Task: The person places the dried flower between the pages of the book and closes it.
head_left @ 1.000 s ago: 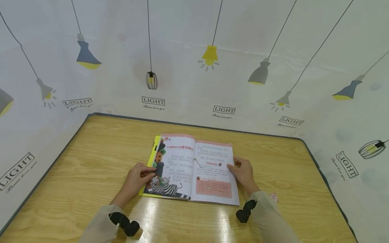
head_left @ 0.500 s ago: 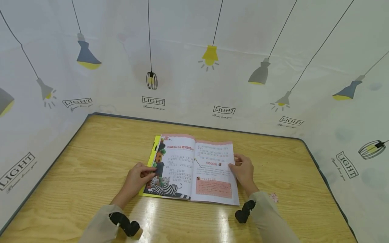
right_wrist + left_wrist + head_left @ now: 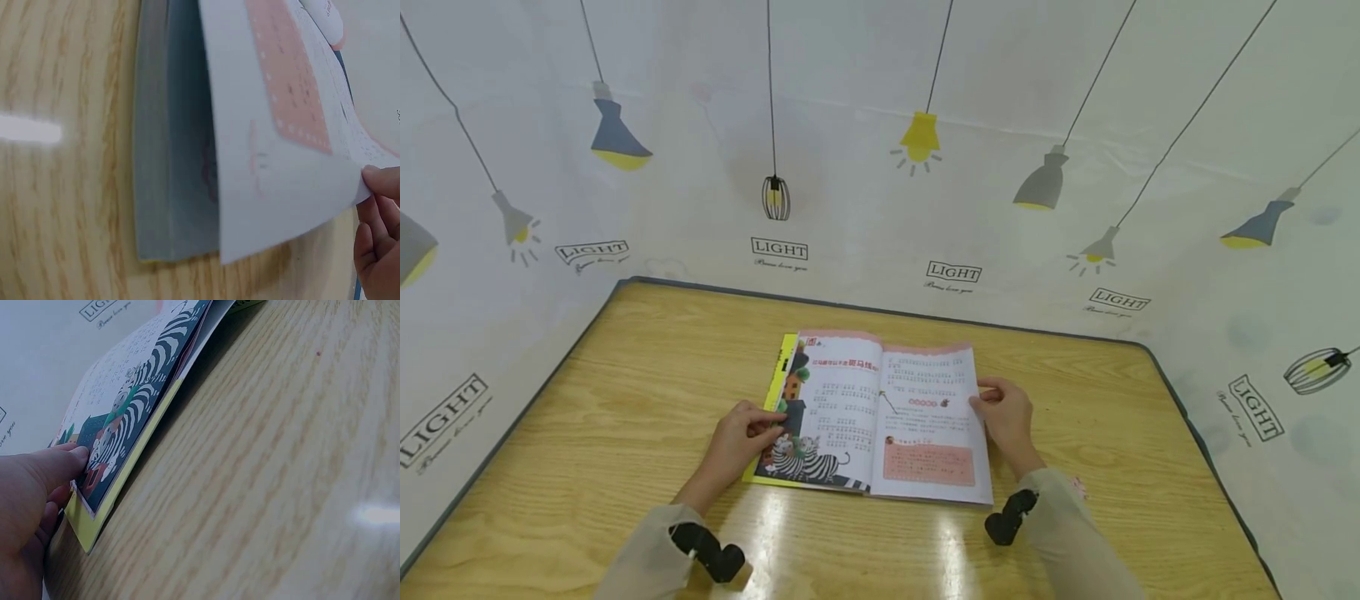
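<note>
An open book [image 3: 842, 417] with a yellow cover lies on the wooden table, printed with zebras on its left page and a pink text box on its right page. My left hand [image 3: 741, 442] grips the left edge, thumb on the page and fingers under the cover, as the left wrist view shows. At the opposite edge my right hand [image 3: 1006, 421] pinches the outer edge of the right page [image 3: 281, 181] between thumb and fingers. In the right wrist view that page stands lifted off the pages below it, with a dark gap between.
The wooden table [image 3: 662, 367] has a dark edging strip along its border. A white curtain [image 3: 850, 75] printed with lamps surrounds it at the back and sides. A small pink spot [image 3: 1079, 487] shows beside the right sleeve [image 3: 1067, 525].
My right hand has shifted slightly right and away from me, still pinching the page edge. My left hand stays in place on the book.
</note>
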Demonstrator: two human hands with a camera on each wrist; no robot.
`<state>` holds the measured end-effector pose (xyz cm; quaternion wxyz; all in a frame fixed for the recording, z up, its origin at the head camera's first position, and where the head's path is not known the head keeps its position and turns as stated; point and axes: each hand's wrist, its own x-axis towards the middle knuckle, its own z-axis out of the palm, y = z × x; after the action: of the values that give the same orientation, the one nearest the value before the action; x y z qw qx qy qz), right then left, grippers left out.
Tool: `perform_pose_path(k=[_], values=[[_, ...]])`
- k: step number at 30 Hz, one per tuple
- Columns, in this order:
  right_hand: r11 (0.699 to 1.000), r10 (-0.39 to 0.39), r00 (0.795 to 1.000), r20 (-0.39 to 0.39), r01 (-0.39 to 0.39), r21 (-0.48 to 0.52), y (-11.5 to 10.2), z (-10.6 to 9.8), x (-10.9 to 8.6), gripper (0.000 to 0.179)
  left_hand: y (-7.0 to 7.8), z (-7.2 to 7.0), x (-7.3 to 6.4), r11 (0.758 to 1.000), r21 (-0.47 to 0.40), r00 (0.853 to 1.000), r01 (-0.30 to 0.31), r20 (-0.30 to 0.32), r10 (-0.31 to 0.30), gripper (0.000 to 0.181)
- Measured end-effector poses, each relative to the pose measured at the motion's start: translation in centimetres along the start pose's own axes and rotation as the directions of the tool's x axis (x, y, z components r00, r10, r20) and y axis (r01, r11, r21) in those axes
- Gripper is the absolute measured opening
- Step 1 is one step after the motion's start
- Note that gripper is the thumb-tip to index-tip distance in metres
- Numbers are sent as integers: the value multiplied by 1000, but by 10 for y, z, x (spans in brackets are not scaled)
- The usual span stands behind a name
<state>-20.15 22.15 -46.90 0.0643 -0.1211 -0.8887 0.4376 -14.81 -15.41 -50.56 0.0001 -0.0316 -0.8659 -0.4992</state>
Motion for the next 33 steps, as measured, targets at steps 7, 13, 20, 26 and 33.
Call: perform_pose_path(k=[7, 13, 20, 26, 33], values=[[1000, -13, 1000, 12, 13, -11, 0, -7, 1, 17, 0, 0, 1, 1000, -4, 1000, 5, 5, -5, 20], [1000, 7, 998, 68, -6, -21, -6, -14, 2, 16, 0, 0, 0, 1000, -10, 1000, 10, 6, -9, 20], [998, -56, 988, 147, 49, 50, -25, -28, 7, 24, 2, -1, -1, 1000, -16, 1000, 18, 4, -18, 19], [995, -102, 969, 227, 93, 47, -53, -38, 10, 33, 2, -1, 0, 1000, -8, 1000, 19, 2, -19, 19], [992, -126, 952, 280, 119, 42, -89, -39, 8, 34, 2, -1, -1, 1000, -17, 1000, 26, 9, -26, 20]])
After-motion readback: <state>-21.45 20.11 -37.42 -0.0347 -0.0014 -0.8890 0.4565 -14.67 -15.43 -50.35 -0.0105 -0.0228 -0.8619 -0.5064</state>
